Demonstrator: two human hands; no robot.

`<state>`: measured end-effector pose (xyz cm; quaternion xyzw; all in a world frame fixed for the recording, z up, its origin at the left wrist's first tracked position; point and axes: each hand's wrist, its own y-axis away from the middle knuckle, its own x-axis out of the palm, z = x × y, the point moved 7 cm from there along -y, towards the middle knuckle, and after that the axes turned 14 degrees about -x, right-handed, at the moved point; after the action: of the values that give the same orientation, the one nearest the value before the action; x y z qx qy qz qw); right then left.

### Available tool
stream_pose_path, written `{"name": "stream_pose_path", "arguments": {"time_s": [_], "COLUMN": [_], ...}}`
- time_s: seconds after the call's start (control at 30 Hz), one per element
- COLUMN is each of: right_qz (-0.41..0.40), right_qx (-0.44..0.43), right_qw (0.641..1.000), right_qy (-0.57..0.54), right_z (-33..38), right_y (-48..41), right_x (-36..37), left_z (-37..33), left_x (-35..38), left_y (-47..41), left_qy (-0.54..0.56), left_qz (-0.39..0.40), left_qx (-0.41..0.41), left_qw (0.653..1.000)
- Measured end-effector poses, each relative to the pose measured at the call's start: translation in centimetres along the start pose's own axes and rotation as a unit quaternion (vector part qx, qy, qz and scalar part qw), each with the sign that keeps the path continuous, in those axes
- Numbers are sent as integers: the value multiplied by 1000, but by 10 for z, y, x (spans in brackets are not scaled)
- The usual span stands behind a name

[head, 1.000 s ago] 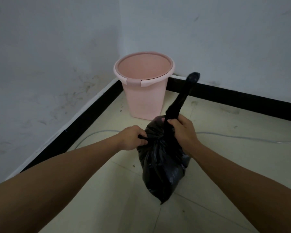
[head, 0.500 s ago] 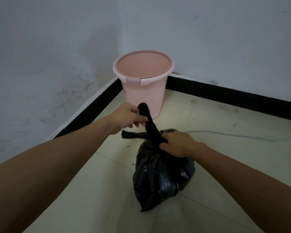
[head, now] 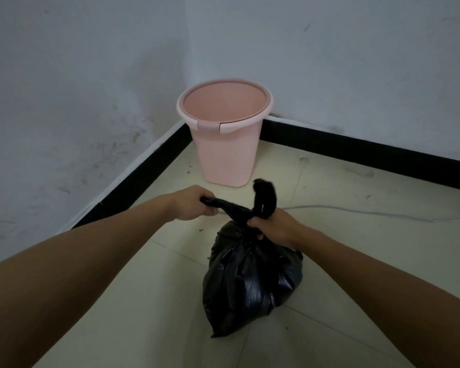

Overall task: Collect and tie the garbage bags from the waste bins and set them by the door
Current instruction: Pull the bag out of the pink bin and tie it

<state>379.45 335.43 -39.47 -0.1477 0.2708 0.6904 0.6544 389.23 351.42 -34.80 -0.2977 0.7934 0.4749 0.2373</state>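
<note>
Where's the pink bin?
In the head view, the pink bin stands upright on the floor near the middle of the picture. It is tucked into the corner of the room, just beyond the black garbage bag.

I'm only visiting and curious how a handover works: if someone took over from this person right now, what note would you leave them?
Left hand: grips one twisted end of the black garbage bag, drawn out to the left.
Right hand: grips the bag's neck, with the other end looping up above it.
Pink bin: stands in the corner behind the bag, apart from it, no liner inside.
Done: bag out of the bin, neck gathered.
To do: finish the knot, carry the bag to the door, which is not in view.
</note>
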Motion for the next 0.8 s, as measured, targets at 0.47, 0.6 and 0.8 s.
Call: {"name": "stream_pose_path", "arguments": {"time_s": [0.47, 0.6, 0.8], "right_qz": [72, 58, 100], "right_qx": [138, 106, 66], "right_qw": [891, 847, 868], "right_qy": [-426, -518, -482], "right_z": [-7, 8, 12], "right_y": [9, 3, 3], "right_x": [5, 0, -7], "left_z": [-4, -14, -20], "left_x": [31, 41, 36], "left_y": [6, 6, 1], "left_qy": [146, 67, 21], "left_qz": [108, 61, 9], "left_qx": [-14, 39, 85], "left_qw": [983, 995, 996]}}
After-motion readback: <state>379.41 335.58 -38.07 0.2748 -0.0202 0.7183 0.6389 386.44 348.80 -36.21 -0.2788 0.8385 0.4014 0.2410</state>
